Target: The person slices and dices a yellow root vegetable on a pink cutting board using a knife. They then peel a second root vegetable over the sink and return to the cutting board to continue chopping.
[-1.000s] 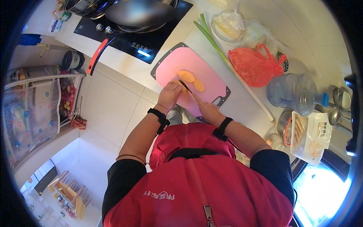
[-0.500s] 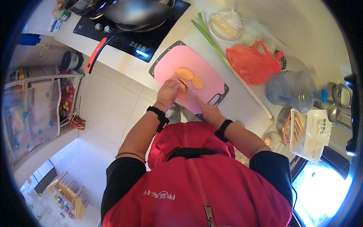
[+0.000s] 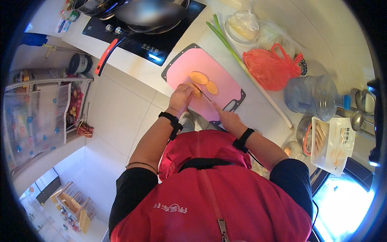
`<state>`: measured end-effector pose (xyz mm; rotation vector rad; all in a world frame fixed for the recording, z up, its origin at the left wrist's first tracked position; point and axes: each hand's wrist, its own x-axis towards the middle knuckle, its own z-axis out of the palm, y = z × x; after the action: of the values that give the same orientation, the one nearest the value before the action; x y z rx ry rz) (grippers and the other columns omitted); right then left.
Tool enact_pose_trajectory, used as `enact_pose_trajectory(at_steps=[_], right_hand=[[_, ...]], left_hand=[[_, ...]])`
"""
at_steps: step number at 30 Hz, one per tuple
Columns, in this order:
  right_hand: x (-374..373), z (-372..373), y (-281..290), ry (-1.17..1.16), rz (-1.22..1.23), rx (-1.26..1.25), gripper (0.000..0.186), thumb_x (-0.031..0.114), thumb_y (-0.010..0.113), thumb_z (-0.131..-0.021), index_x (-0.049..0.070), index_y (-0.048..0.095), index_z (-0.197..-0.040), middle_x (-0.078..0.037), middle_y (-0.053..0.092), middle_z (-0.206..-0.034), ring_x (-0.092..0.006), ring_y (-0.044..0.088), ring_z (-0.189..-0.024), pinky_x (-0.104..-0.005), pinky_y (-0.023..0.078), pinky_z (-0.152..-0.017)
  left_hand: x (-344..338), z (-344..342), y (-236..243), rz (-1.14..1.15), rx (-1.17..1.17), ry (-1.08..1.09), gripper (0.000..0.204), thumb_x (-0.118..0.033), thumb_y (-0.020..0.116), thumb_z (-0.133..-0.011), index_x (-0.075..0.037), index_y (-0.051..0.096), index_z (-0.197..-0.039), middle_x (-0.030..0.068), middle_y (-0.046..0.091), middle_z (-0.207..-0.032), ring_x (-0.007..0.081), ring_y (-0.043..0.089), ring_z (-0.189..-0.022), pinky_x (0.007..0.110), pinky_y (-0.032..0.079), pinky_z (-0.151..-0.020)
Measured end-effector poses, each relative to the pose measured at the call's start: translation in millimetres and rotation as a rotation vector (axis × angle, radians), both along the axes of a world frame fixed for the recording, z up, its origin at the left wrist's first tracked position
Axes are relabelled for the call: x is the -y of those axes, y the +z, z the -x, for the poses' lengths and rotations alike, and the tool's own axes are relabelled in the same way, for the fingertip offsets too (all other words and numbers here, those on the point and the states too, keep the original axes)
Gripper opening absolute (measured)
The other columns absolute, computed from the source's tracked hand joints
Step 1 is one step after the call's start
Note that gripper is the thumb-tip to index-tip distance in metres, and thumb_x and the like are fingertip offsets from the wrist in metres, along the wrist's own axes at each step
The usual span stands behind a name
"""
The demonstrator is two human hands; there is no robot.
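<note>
On the pink cutting board with dark corners, two orange oval slices lie toward the middle. My left hand is closed on an orange piece, likely root vegetable, with fingertips beside the knife blade. The knife has its blade in or against that piece. My right hand grips the knife's handle at the board's lower side. A long green onion lies along the board's right side.
An induction hob with pans is beyond the board, upper left. A red bag, clear bags, a water jug and a steel bowl stand to the right. A shelf is at left.
The knife and my right hand have shifted slightly to the right. My left hand still holds the orange piece; the two slices remain in place on the board.
</note>
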<state>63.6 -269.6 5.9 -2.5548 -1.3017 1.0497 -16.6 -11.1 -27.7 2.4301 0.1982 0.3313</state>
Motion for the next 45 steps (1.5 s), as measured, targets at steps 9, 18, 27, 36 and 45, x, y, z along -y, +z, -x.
enact_pose_trajectory(at_steps=[9, 18, 27, 36, 45], right_hand=[[12.1, -16.1, 0.1, -0.146, 0.001, -0.179, 0.062, 0.017, 0.041, -0.099, 0.024, 0.017, -0.156, -0.027, 0.066, -0.083, -0.0441, 0.066, -0.075, -0.0512, 0.053, -0.07], [-21.7, 8.2, 29.0, -0.069, -0.038, -0.06, 0.071, 0.016, 0.047, -0.096, 0.021, 0.011, -0.157, -0.022, 0.067, -0.077, -0.0387, 0.067, -0.069, -0.0521, 0.053, -0.063], [-53.3, 0.2, 19.8, 0.033, -0.241, -0.005, 0.087, 0.003, 0.052, -0.085, 0.015, 0.005, -0.157, -0.02, 0.065, -0.07, -0.0375, 0.066, -0.062, -0.0516, 0.053, -0.056], [-51.1, 7.3, -11.7, -0.045, -0.239, 0.026, 0.079, 0.008, 0.056, -0.086, 0.015, 0.017, -0.154, -0.019, 0.067, -0.083, -0.0385, 0.068, -0.077, -0.0503, 0.055, -0.066], [-59.6, 3.8, 16.3, 0.082, -0.154, 0.123, 0.083, 0.005, 0.056, -0.083, 0.013, 0.017, -0.156, -0.018, 0.065, -0.077, -0.0366, 0.066, -0.068, -0.0477, 0.055, -0.062]], left_hand=[[-0.5, 1.0, 4.9, -0.009, -0.009, -0.011, 0.014, -0.009, 0.066, -0.078, -0.006, 0.064, -0.091, 0.0104, 0.064, -0.099, 0.0326, 0.059, -0.101, 0.04, 0.052, -0.086], [-0.5, 0.2, -1.0, -0.149, 0.018, -0.061, 0.014, -0.007, 0.066, -0.078, -0.005, 0.064, -0.092, 0.0118, 0.064, -0.099, 0.0329, 0.06, -0.1, 0.041, 0.053, -0.085], [-1.1, -2.4, -1.3, -0.084, -0.008, -0.046, 0.012, -0.008, 0.065, -0.08, -0.006, 0.064, -0.092, 0.0092, 0.064, -0.096, 0.031, 0.061, -0.095, 0.04, 0.053, -0.082], [-4.6, -4.2, 5.5, -0.11, -0.013, -0.067, 0.016, -0.011, 0.067, -0.08, -0.006, 0.062, -0.094, 0.0106, 0.064, -0.098, 0.0327, 0.06, -0.097, 0.042, 0.053, -0.084], [-3.2, -3.8, 4.1, -0.039, 0.032, -0.05, 0.011, -0.007, 0.066, -0.076, -0.005, 0.062, -0.086, 0.0096, 0.063, -0.094, 0.0303, 0.059, -0.095, 0.038, 0.051, -0.085]])
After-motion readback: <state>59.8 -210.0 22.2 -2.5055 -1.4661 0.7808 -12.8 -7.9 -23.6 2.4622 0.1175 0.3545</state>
